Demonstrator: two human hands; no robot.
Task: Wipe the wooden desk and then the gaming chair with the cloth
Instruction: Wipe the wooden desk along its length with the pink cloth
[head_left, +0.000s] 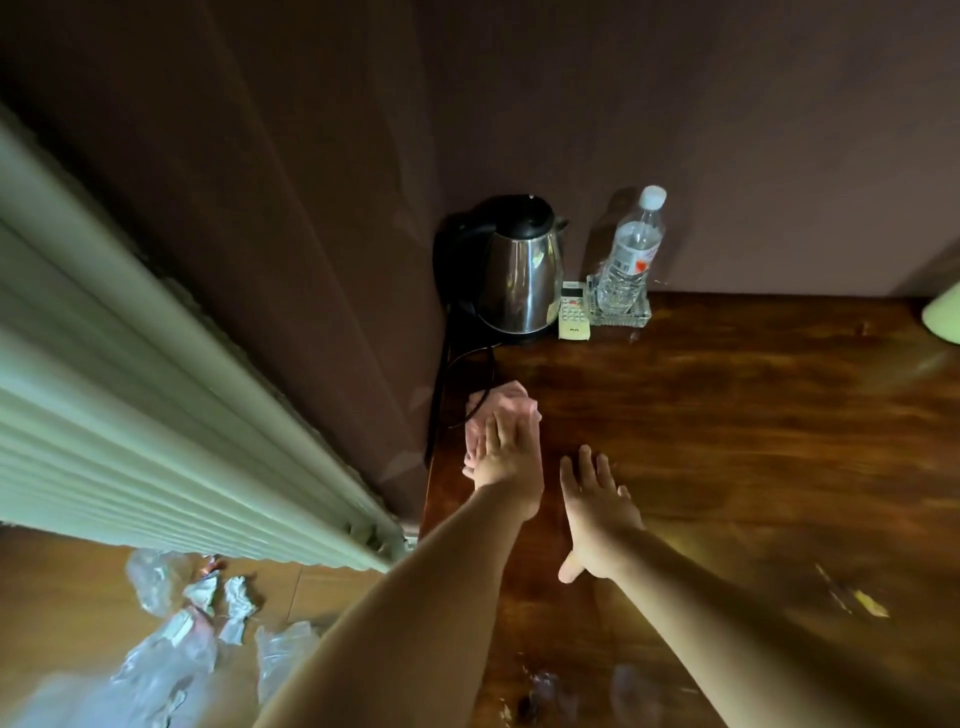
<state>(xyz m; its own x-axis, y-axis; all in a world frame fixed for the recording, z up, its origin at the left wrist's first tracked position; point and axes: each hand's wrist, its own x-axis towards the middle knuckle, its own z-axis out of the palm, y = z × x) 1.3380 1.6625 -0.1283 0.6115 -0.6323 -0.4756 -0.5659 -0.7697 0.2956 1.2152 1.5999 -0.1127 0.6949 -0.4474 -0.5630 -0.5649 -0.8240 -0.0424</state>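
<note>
Left grip is laid flat on the pink cloth, fingers straight and close together, pressing it down; nothing is pinched. The cloth is bunched under and ahead of the fingertips, at the left edge of the wooden desk.

Right grip is held just right of the left grip, palm down, fingers spread, thumb out to the side. Nothing is held in it. Whether it touches the desk cannot be told.

Ahead of the left grip, at the back corner of the desk, a steel kettle with a black lid is seen. Its black cable runs toward the cloth and down over the left desk edge. Just right of the kettle a white remote is laid flat. Beside it a clear water bottle is stood upright in a glass tray.

Well right of the right grip, a pale green object is cut off by the frame edge. A yellow scrap is noted on the desk right of the right forearm.

Left of the left grip, below desk level, a pale green pleated curtain and crumpled plastic and paper on the floor are recorded.
</note>
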